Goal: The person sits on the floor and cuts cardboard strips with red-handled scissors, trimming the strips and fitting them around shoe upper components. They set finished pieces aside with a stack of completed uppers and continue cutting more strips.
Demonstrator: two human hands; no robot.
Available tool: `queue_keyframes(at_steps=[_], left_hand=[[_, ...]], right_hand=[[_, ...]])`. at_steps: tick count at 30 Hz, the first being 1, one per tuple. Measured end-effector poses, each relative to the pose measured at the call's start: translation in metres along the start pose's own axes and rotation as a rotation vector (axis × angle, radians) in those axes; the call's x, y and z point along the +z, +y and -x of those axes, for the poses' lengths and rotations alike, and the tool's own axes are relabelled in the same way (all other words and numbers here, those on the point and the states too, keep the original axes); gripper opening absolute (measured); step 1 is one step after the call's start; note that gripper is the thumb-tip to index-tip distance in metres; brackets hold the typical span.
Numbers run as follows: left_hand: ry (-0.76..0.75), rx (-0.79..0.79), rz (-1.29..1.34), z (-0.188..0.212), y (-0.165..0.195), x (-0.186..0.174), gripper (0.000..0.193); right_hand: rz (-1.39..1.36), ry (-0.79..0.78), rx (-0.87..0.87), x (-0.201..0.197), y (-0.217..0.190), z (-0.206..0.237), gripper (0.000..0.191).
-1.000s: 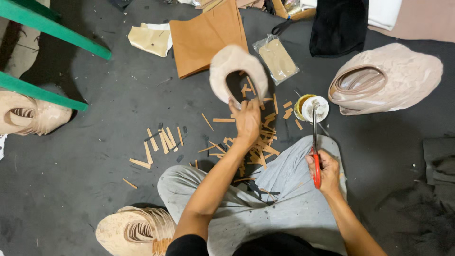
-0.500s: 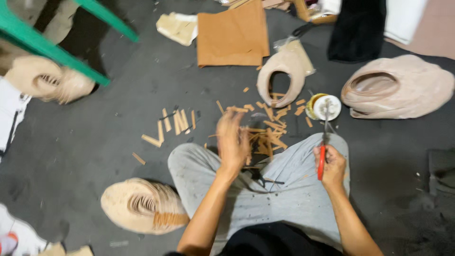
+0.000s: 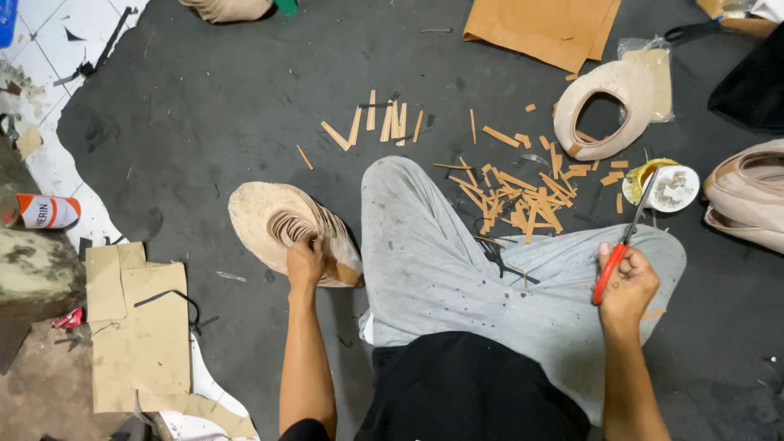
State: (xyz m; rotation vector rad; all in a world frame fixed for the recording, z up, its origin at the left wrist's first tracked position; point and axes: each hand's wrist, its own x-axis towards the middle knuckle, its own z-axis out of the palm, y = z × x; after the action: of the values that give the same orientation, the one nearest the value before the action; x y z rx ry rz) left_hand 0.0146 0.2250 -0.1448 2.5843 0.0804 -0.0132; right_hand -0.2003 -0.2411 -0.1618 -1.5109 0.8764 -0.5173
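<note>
Left hand (image 3: 305,263) moved from strip pile (image 3: 514,196) to stacked tan pieces (image 3: 282,229), now gripping them.

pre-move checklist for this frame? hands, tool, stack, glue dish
1. Left hand has a grip on the stack of beige cut pieces: ok, fingers sit on its near edge.
2. Right hand holds the red-handled tool: ok, fist closed on the handle.
3. Tool tip reaches the small round dish: ok, it lies over the rim.
4. Dish contents: cannot tell, only a pale mass shows.
5. Loose tan strips off the stack: ok, scattered ahead of the knee.
6. Single beige piece apart from both hands: ok.
</note>
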Motion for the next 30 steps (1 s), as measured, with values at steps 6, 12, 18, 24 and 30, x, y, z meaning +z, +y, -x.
queue_keyframes(at_steps=[6,12,18,24,30], left_hand=[[0.008,-0.438,0.630,-0.025,-0.014,0.008,0.029],[0.937,0.051,0.163,-0.019,0.005,-0.034,0.028],[0.129,0.065,1.372,-0.009,0.110,-0.075,0.031],[-0.502,0.051,1.775,0.032,0.230,-0.028,0.035],[-0.695,0.039,1.772,0.058,0.292,-0.018,0.043]], right_hand=[[-0.104,-0.063,0.067,0.008,0.005,0.033,0.018],[-0.093,-0.084,0.147,0.011,0.007,0.049,0.019],[-0.196,-0.291,0.178,0.014,-0.037,0.050,0.028],[0.644,-0.325,-0.236,0.006,-0.123,0.056,0.043],[0.879,-0.129,-0.707,-0.009,-0.189,0.059,0.070]])
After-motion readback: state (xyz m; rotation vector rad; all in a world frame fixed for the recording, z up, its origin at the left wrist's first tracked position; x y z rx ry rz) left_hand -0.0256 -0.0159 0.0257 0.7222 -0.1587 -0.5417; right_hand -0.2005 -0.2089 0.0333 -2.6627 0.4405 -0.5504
